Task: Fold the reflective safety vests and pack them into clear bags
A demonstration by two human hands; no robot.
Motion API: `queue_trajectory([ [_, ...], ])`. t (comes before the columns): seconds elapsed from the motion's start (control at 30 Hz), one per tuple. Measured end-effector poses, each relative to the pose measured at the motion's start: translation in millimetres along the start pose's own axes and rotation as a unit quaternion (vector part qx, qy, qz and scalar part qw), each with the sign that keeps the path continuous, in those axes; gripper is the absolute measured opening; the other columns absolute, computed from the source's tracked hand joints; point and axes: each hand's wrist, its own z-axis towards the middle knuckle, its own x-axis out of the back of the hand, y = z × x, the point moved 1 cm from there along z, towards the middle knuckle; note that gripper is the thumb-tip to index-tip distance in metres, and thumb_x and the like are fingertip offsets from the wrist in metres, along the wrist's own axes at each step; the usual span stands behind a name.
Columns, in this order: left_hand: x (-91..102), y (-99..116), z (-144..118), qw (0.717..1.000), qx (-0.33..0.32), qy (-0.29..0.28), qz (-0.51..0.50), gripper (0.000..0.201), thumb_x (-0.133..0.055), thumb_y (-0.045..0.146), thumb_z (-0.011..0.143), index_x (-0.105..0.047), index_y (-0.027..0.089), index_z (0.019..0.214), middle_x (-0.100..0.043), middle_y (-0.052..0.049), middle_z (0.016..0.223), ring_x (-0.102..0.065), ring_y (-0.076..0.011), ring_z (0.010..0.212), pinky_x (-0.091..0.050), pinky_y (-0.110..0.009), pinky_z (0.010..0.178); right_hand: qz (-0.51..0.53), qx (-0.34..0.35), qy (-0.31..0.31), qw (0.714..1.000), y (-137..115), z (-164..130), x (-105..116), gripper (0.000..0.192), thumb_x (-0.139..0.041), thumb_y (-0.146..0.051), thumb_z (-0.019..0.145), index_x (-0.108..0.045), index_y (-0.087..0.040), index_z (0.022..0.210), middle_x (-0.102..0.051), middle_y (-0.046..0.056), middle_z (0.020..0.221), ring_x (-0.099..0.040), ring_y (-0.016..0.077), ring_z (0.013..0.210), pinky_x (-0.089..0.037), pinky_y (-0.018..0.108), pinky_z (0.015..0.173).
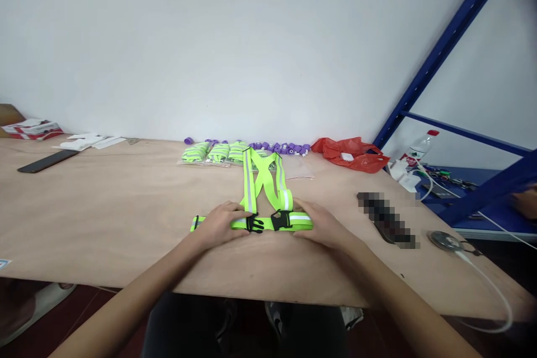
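Note:
A neon yellow-green reflective strap vest (263, 184) lies flat on the wooden table (126, 218), its shoulder straps crossing toward the wall. Its waist belt runs left to right near me, with two black buckles (268, 222) in the middle. My left hand (220, 224) rests palm down on the belt's left part. My right hand (321, 224) presses on the belt's right end, fingers closed over it.
Several folded green vests in bags (213, 152) and purple rolls (281, 148) lie near the wall. A red plastic bag (352, 154), a water bottle (419, 148), a phone (48, 161), papers (88, 141) and a blue rack frame (453, 39) surround the table. A cable (486, 279) trails at right.

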Motion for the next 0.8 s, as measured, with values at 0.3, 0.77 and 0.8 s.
queue_trajectory([
  [0.3,5.5,-6,27,0.996,-0.046,0.044,-0.061,0.042,-0.068,0.046,0.087,-0.068,0.025,0.124,-0.068,-0.008,0.115,-0.063,-0.0251,0.107,-0.048,-0.037,0.096,0.158,-0.033,-0.041,0.986,0,30,-11,0.095,-0.082,-0.041,0.069,-0.036,-0.030,0.151,-0.059,0.011,0.138,-0.062,0.0325,0.119,-0.052,0.048,0.097],
  [0.77,-9.2,-21,27,0.986,0.024,0.065,-0.151,0.052,-0.072,0.046,0.084,-0.060,0.026,0.131,-0.064,-0.008,0.129,-0.060,-0.0270,0.119,-0.048,-0.041,0.103,0.153,-0.076,-0.007,0.985,11,25,-19,0.081,-0.076,-0.042,0.076,-0.043,-0.030,0.149,-0.054,0.010,0.144,-0.058,0.0321,0.125,-0.051,0.047,0.101],
  [0.8,-10.1,-22,27,0.986,0.033,0.064,-0.150,0.055,-0.073,0.046,0.083,-0.058,0.027,0.133,-0.063,-0.008,0.130,-0.059,-0.0273,0.120,-0.047,-0.041,0.103,0.155,-0.080,0.004,0.985,11,26,-21,0.081,-0.077,-0.041,0.075,-0.043,-0.030,0.148,-0.055,0.009,0.143,-0.059,0.0313,0.124,-0.051,0.046,0.100],
])
